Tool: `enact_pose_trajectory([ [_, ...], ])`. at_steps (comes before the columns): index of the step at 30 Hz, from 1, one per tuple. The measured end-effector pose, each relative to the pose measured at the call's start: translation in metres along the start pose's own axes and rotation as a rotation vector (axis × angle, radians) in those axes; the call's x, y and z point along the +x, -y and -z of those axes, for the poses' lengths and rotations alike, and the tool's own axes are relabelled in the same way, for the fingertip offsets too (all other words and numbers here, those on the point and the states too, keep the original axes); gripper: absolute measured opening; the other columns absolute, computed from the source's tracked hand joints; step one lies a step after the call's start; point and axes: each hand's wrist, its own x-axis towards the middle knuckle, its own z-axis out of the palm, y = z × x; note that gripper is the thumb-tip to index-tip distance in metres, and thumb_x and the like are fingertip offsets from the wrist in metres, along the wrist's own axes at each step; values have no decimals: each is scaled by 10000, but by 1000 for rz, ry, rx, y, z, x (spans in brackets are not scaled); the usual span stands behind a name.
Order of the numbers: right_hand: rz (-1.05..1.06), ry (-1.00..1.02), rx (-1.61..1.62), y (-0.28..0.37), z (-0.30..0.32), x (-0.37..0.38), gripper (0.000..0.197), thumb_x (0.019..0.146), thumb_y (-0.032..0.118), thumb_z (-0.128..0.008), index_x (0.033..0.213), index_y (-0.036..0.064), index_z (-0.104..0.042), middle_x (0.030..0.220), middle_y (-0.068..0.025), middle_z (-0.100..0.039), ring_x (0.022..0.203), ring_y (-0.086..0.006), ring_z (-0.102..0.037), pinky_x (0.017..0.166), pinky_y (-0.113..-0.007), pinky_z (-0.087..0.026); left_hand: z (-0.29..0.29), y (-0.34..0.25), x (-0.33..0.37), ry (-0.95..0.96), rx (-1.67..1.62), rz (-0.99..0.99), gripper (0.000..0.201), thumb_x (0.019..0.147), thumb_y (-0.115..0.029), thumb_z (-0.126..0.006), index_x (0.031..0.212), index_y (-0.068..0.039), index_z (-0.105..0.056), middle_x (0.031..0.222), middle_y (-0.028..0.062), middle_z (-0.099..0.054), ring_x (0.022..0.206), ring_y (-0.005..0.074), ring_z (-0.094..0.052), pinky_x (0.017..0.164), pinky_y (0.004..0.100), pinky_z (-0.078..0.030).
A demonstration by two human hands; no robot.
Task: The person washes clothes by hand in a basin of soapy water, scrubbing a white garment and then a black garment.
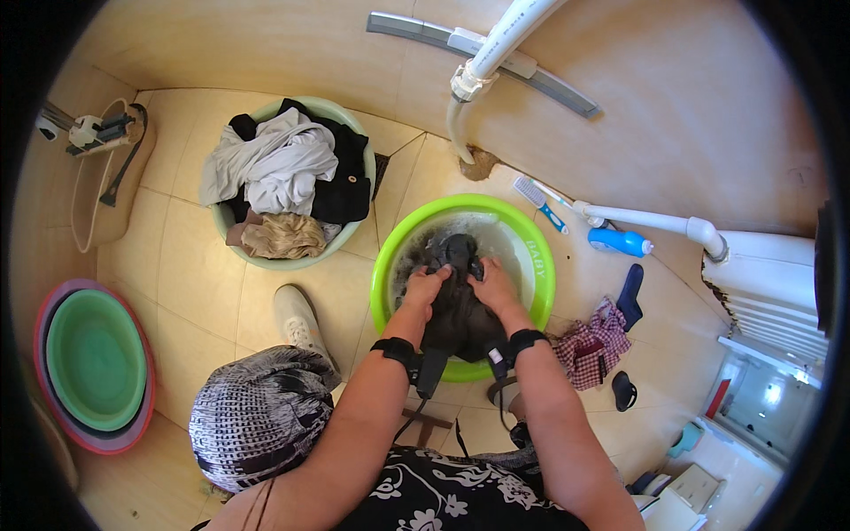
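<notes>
A dark grey, wet garment [460, 305] is bunched up in a bright green round basin [387, 341] in front of me. Cloudy, sudsy water [513, 243] shows around it inside the rim. My left hand [427, 290] grips the cloth from its left side, fingers curled into it. From the right side, my right hand [493, 288] clasps the same garment, with part of its fingers hidden in the folds. Between the two hands a fold of the cloth stands up. Its lower end drapes toward the basin's near rim. What kind of garment it is, I cannot tell.
A pale green tub [341, 252] heaped with clothes stands at the far left. Stacked basins [97, 358] lie at the left. Right of my basin are a scrub brush [540, 203], a blue bottle [620, 242], a checked cloth [591, 350] and a dark sock [629, 296]. Pipes run along the wall.
</notes>
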Motion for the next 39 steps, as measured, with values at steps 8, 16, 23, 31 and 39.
enact_pose_trajectory([
  [8,-115,78,1093,40,44,-29,391,738,-14,-518,1122,39,-572,999,-99,-638,931,-175,-594,861,-297,-443,-17,-16,-10,350,-673,151,340,856,-279,-606,1057,-8,-562,1015,127,-620,887,268,-604,782,412,-493],
  [16,67,-236,367,105,51,-68,279,813,245,-603,1015,54,-593,906,-232,-624,854,-400,-601,765,-419,-482,-20,-27,-18,396,-538,35,264,871,-242,-524,981,-4,-562,931,136,-599,712,249,-598,601,362,-497],
  [23,352,-405,496,96,43,-59,186,785,181,-639,918,75,-565,881,-180,-594,821,-389,-579,726,-425,-465,-19,-14,-13,369,-420,83,298,888,-375,-553,900,-82,-601,806,75,-605,705,201,-575,646,343,-471],
  [31,-135,-185,399,-36,28,6,402,845,361,-566,944,-23,-628,886,-262,-627,863,-393,-612,747,-431,-471,-52,-43,-69,539,-203,225,267,868,-271,-516,936,-29,-606,850,96,-625,769,231,-598,703,350,-487],
  [39,-183,-416,173,-11,-1,2,507,866,432,-522,1151,13,-547,1158,-235,-553,1100,-391,-501,932,-429,-397,-10,-35,-37,201,41,-35,654,871,-281,-594,1401,-81,-267,1317,159,-438,1148,309,-487,919,438,-445],
])
